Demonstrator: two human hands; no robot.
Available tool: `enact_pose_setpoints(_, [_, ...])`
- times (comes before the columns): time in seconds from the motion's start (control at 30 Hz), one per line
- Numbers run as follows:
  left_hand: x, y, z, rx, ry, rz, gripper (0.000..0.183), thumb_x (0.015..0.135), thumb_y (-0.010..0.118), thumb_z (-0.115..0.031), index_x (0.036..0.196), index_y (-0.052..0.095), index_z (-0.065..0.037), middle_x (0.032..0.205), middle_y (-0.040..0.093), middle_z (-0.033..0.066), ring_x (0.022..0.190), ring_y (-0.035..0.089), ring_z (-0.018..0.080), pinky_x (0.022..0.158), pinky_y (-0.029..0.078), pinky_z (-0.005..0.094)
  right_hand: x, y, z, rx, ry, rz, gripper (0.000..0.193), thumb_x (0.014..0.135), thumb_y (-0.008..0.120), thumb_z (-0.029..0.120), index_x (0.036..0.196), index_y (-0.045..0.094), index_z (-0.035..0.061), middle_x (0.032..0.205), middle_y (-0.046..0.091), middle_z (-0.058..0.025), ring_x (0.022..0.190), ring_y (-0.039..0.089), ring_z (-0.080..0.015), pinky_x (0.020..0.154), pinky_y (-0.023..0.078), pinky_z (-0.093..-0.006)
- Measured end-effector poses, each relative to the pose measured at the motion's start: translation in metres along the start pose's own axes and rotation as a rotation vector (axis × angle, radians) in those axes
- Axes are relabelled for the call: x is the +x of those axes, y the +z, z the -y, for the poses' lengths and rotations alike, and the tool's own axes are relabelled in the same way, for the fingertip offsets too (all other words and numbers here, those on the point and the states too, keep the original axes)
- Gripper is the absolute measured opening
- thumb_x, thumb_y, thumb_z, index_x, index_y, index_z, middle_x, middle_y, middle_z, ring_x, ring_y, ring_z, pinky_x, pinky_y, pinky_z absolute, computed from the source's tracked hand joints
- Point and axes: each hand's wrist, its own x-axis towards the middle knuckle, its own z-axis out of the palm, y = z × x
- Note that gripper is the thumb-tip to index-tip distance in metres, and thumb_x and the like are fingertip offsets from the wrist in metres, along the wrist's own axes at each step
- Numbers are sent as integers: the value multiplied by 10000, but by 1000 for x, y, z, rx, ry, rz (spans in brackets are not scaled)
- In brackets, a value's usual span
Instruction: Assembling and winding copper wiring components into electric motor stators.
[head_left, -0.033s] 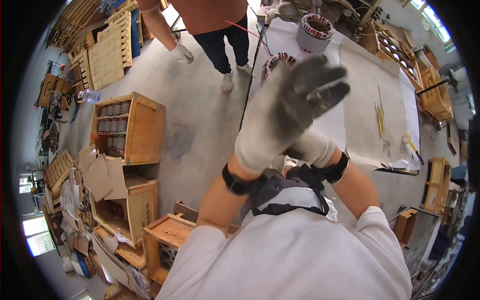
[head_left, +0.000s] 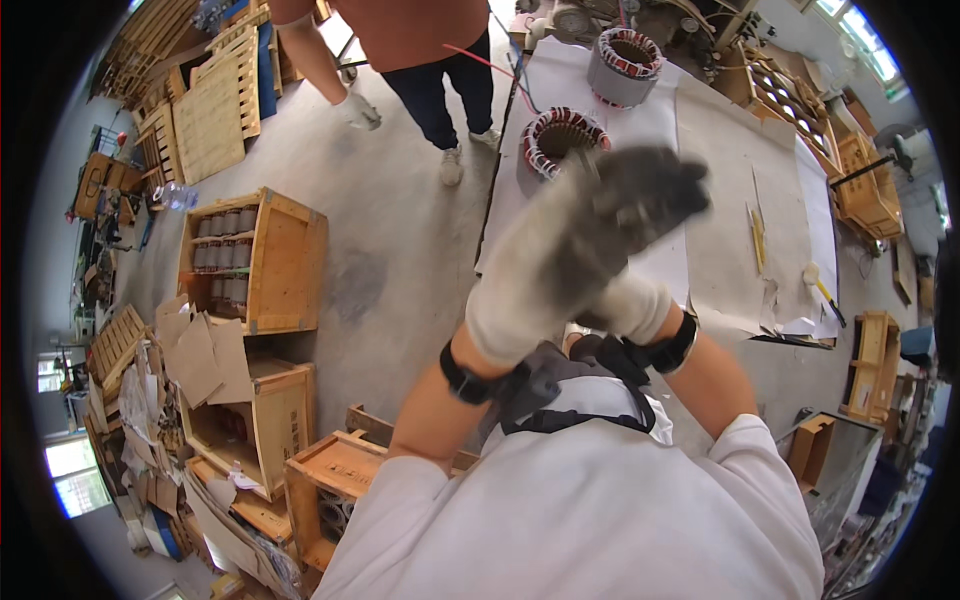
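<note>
My left hand (head_left: 600,235), in a white work glove with a dark grey coated palm, is raised in front of me near the table's edge. Its fingers stretch toward the upper right, blurred by motion, and nothing shows in them. My right hand (head_left: 637,305) wears a matching glove and is close behind the left one. Only its white cuff side shows clearly; the left hand hides its fingers. Just beyond my hands, a motor stator (head_left: 562,140) with red and white windings stands on the white-covered table (head_left: 655,235). A second grey stator (head_left: 625,70) stands farther back.
A person in a brown-red shirt (head_left: 420,30) and white gloves stands beyond the table's left side. A yellow-handled mallet (head_left: 822,292) and brown paper (head_left: 730,200) lie on the table. Wooden crates (head_left: 290,260) stand left, one holding several stators; a crate (head_left: 335,465) is near my left arm.
My left hand has dropped slightly, and its fingers have drawn closer together. More of the nearer stator now shows. The whole view has shifted a little.
</note>
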Motion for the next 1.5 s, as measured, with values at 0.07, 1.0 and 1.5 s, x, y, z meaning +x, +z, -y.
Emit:
enact_pose_setpoints(0.07, [-30, -17, -1, 465, -463, 158, 403, 930, 536, -220, 1229, 545, 50, 1210, 597, 139, 1123, 540, 290, 1049, 348, 402, -5, -8, 31, 136, 197, -32, 310, 879, 614, 172, 1156, 601, 33, 1038, 642, -67, 915, 645, -199, 841, 492, -266])
enact_pose_setpoints(1.0, [72, -240, 56, 1564, -202, -1215, 815, 784, 654, -264, 1429, 283, 69, 1427, 379, 280, 1335, 374, 358, 1113, 288, 384, -42, -41, -264, -287, 987, -32, 596, 811, 642, 316, 1289, 480, 1, 1171, 588, -292, 1121, 557, -414, 956, 438, -445])
enact_pose_setpoints(1.5, [108, -223, 34, 1594, -473, -89, 575, 771, 504, 26, 1335, 503, -85, 1247, 594, 128, 1124, 574, 234, 951, 450, 318, -128, -71, -109, -83, 1030, -384, 784, 702, 777, 133, 1371, 398, -19, 1181, 552, -253, 1022, 565, -357, 879, 478, -401])
